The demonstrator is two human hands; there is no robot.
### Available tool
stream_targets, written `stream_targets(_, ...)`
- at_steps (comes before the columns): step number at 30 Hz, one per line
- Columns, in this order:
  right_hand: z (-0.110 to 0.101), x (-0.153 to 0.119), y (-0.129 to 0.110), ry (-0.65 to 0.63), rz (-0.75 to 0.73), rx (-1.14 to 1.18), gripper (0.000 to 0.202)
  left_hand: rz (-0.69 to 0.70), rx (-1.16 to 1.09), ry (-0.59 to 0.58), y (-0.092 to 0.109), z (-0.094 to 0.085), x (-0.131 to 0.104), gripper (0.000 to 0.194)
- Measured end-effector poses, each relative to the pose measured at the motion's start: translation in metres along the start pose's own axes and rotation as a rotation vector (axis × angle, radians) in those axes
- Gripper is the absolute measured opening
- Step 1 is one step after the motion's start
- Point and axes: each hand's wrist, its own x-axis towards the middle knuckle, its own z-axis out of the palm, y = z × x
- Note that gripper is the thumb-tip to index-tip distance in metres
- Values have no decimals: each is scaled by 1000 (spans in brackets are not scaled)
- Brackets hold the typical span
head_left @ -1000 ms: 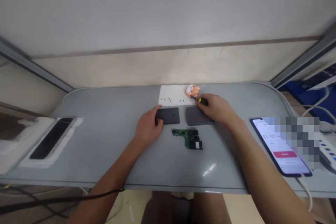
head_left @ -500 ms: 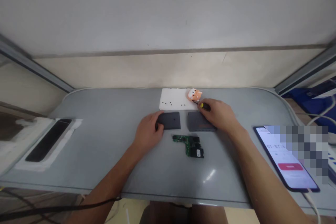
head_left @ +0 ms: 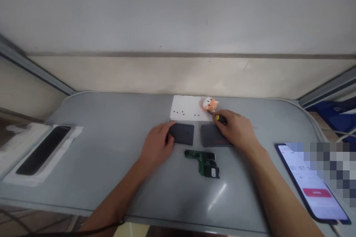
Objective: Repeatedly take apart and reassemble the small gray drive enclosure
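My left hand (head_left: 155,145) rests on the grey table (head_left: 111,148), its fingers on the left edge of a dark flat cover plate (head_left: 184,133). My right hand (head_left: 236,130) grips a small screwdriver (head_left: 217,117) with a yellow-and-black handle, its tip pointing toward an orange animal figurine (head_left: 210,103). That hand lies over a second dark housing part (head_left: 211,135). A green circuit board (head_left: 204,159) lies just in front of both plates. Behind them a white sheet (head_left: 186,109) carries several small dark screws.
A phone with a lit screen (head_left: 311,183) lies at the right front edge of the table. At the left, a dark slim device (head_left: 41,150) sits on white foam packing. A beige wall rises behind the table.
Both hands stay where they were on the plates and the screwdriver. The view has shifted, so everything sits a little lower and further right in the frame.
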Motion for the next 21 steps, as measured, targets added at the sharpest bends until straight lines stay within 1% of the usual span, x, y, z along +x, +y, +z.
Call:
stream_targets(13, -1, 0, -5, 7, 2, 2, 26, 21, -15, 12, -3, 1, -1, 45)
stream_targets(21, 3, 1, -3, 14, -9, -20, 27, 28, -5, -7, 2, -3, -1, 41)
